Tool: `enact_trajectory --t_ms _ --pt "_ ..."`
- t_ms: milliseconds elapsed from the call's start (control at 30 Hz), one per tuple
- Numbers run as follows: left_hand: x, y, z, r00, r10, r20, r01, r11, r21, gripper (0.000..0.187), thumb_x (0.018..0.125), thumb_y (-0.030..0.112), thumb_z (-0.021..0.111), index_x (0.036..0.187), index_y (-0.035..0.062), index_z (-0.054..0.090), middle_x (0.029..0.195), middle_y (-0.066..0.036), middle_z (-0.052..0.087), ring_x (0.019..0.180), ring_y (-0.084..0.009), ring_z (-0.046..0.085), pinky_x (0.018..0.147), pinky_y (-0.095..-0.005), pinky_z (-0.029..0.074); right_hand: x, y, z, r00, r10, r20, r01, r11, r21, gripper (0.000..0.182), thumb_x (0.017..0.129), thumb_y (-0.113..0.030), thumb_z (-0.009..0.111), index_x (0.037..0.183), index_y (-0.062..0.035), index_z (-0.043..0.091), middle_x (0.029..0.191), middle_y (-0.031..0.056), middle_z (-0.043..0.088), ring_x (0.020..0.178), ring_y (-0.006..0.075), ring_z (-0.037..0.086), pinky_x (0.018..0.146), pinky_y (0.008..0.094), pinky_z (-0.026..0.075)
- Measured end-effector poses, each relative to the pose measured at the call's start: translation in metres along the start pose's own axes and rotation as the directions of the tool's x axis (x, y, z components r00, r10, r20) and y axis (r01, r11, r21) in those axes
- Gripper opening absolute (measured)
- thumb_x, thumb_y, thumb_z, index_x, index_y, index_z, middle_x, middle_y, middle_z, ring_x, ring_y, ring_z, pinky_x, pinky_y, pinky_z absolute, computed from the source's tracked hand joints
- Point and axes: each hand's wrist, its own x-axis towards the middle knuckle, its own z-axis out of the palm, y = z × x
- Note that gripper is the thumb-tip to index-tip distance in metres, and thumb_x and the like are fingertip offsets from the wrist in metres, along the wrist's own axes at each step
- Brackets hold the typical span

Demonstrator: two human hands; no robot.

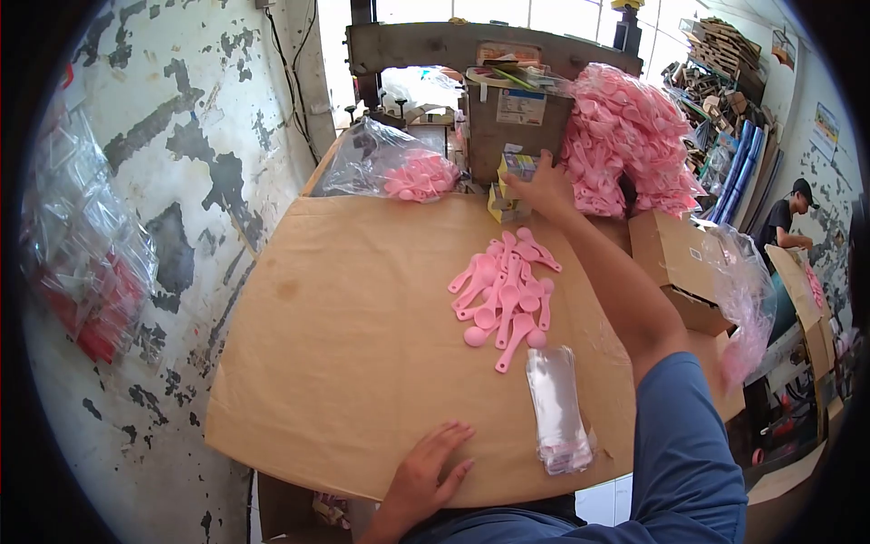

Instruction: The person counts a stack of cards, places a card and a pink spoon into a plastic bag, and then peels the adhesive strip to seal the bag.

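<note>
My right hand (542, 184) reaches to the far side of the table, its fingers closed on a small yellow box (517, 167). Another yellow box (501, 207) stands just below it. My left hand (431, 471) lies on the brown table covering (335, 335) near the front edge, fingers apart and holding nothing. A loose pile of pink spoons (509, 288) lies right of the table's middle. Nearer to me is a stack of clear plastic bags (557, 406).
A clear bag of pink pieces (421, 176) lies at the back. Large bags of pink spoons (625, 136) and a cardboard box (675, 263) are at the right. Another person (787, 218) works at far right. Plastic bags (91, 245) hang on the left wall.
</note>
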Motion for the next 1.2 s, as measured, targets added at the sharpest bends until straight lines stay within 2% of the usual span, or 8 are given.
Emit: enact_trajectory --t_ms 267,400,433,633,800,933,1100,1200 --pt "0.001 -0.009 0.0 1.0 0.017 -0.001 -0.017 0.999 -0.03 0.043 0.097 0.013 0.073 0.138 0.003 0.064 0.138 -0.017 0.067 0.137 -0.036 0.059 0.114 -0.0443 0.048 0.024 -0.013 0.028 0.988 0.11 -0.11 -0.117 0.992 -0.056 0.115 0.074 -0.063 0.084 0.158 0.0001 0.036 0.136 0.0344 0.057 0.132 0.0484 0.052 0.113 0.0533 0.043" --pt "-0.002 -0.007 -0.002 0.997 -0.07 0.013 0.07 0.997 -0.012 0.044 0.1 0.015 0.072 0.14 0.0004 0.061 0.139 -0.018 0.067 0.137 -0.0323 0.06 0.115 -0.0418 0.047 0.008 -0.003 0.01 0.98 -0.025 -0.2 0.052 0.99 0.132 0.109 0.073 -0.057 0.084 0.154 0.0013 0.04 0.132 0.033 0.059 0.128 0.0477 0.055 0.11 0.0525 0.044" --pt "-0.003 -0.011 0.0 0.992 -0.123 0.029 0.127 0.97 -0.206 0.048 0.101 0.015 0.071 0.144 -0.0007 0.057 0.143 -0.019 0.064 0.139 -0.0326 0.058 0.117 -0.0429 0.045 -0.002 -0.002 0.003 0.973 -0.094 -0.213 0.134 0.973 0.185 0.107 0.073 -0.056 0.084 0.152 0.0016 0.041 0.131 0.033 0.059 0.127 0.0475 0.055 0.11 0.0525 0.044" --pt "0.014 -0.027 -0.018 0.868 -0.471 0.16 0.298 0.236 -0.925 0.063 0.111 0.036 0.058 0.157 -0.0018 0.039 0.154 -0.024 0.053 0.145 -0.0366 0.052 0.119 -0.0487 0.043 -0.16 -0.036 -0.051 0.865 -0.501 -0.022 0.425 0.708 0.564 0.095 0.075 -0.041 0.089 0.148 0.0007 0.044 0.129 0.0264 0.059 0.12 0.0455 0.056 0.106 0.0504 0.045" --pt "0.04 -0.033 -0.025 0.924 -0.383 -0.004 0.112 0.279 -0.954 0.063 0.109 0.038 0.063 0.153 -0.0014 0.04 0.138 -0.017 0.063 0.132 -0.0265 0.061 0.112 -0.0428 0.049 -0.302 -0.065 -0.068 0.725 -0.688 0.028 0.538 0.591 0.601 0.1 0.073 -0.037 0.092 0.151 -0.0028 0.04 0.131 0.0234 0.051 0.121 0.0429 0.05 0.107 0.0492 0.044" --pt "0.041 -0.022 -0.028 0.877 -0.433 -0.208 0.103 0.593 -0.799 0.063 0.102 0.015 0.073 0.153 0.0 0.04 0.13 -0.012 0.065 0.124 -0.0196 0.062 0.11 -0.0384 0.05 -0.339 -0.065 -0.066 0.698 -0.716 -0.032 0.557 0.514 0.653 0.114 0.073 -0.03 0.095 0.161 -0.0038 0.028 0.134 0.0237 0.047 0.122 0.0416 0.049 0.109 0.049 0.043" --pt "0.025 -0.022 -0.054 0.95 -0.178 -0.256 0.047 0.894 -0.446 0.074 0.097 0.002 0.074 0.159 0.0023 0.035 0.136 -0.015 0.062 0.13 -0.0211 0.059 0.115 -0.0372 0.045 -0.34 -0.052 -0.092 0.68 -0.715 0.164 0.384 0.537 0.751 0.119 0.077 -0.031 0.095 0.164 -0.0011 0.019 0.146 0.029 0.045 0.136 0.0424 0.05 0.114 0.05 0.044" --pt "0.015 -0.036 -0.054 0.962 -0.216 -0.168 0.169 0.952 -0.256 0.08 0.095 0.0 0.074 0.162 0.0029 0.03 0.144 -0.018 0.057 0.138 -0.0239 0.055 0.119 -0.0382 0.041 -0.344 -0.04 -0.096 0.632 -0.651 0.421 0.133 0.626 0.768 0.117 0.081 -0.033 0.093 0.164 0.0008 0.018 0.154 0.0328 0.042 0.145 0.0433 0.047 0.117 0.0492 0.042"
